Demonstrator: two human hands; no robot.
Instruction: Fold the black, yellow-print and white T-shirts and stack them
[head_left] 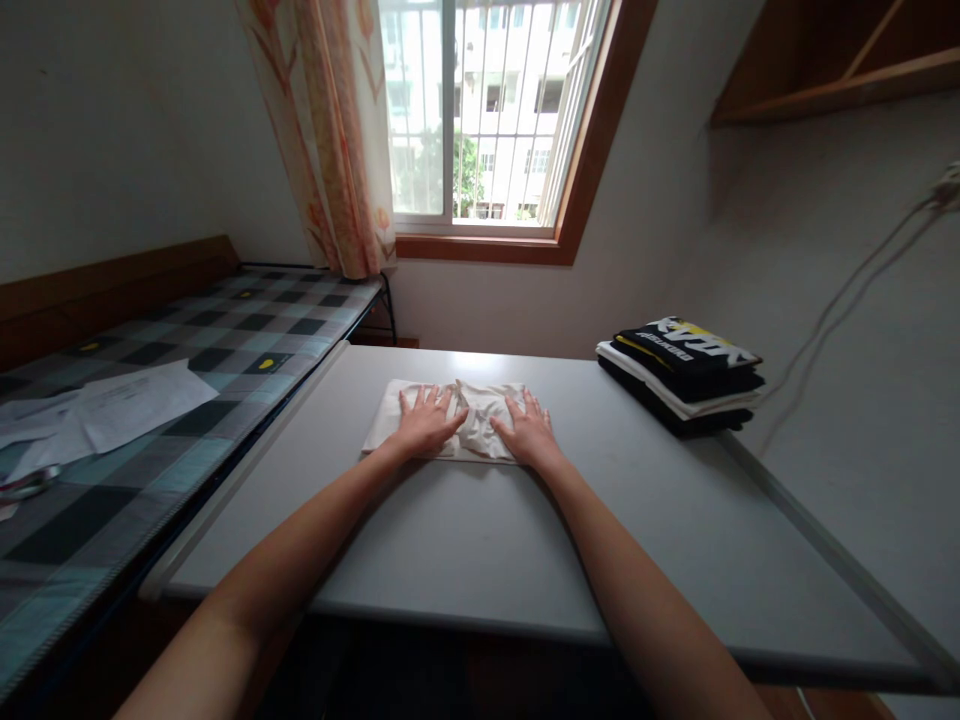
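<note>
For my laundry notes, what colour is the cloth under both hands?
The cloth is off-white, close to cream, best seen in the head view.

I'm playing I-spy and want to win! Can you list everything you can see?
Cloth: 1, off-white, under both hands
Table: 1, pale grey, centre
Folded clothes: 1 pile, black, white, some yellow, table's far right
Bed: 1, checked grey, black, blue-green, left
Papers: several, white, on bed
Small object: too blurred to name, on bed
Curtain: 1, cream and orange, beside window
Window: 1, barred, brown surround, far wall
Building: 1, white, outside
Shelf: 1, brown, upper right
Cable: at least 1, pale, right wall
Left hand, right hand: 1 each, bare, on cloth
</note>
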